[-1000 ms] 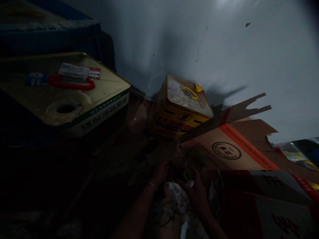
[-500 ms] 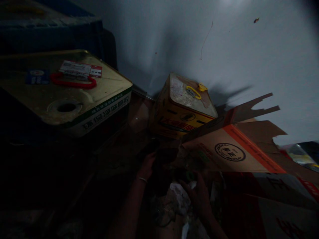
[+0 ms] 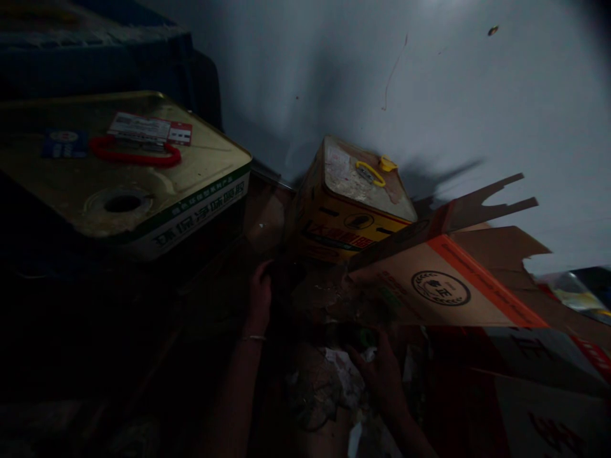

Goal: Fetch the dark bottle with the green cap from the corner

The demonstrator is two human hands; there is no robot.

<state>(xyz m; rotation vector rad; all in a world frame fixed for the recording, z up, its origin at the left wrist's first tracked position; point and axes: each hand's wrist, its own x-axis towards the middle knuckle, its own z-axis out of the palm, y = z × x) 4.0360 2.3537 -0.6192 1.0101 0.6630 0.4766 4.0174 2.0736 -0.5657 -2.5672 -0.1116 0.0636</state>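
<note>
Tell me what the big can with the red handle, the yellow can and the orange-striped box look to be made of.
Big can: likely sheet metal, dull gold top with a rolled rim and a round pour hole; its red handle looks plastic. Yellow can: probably printed tin, top stained and grimy, yellow handle apparently plastic. Orange-striped box: brown cardboard, matte, with torn, ragged flap edges.

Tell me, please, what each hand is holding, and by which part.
It cannot be told. The left hand reaches into darkness beside the yellow tin can; the right hand rests among crumpled paper scraps.
</note>
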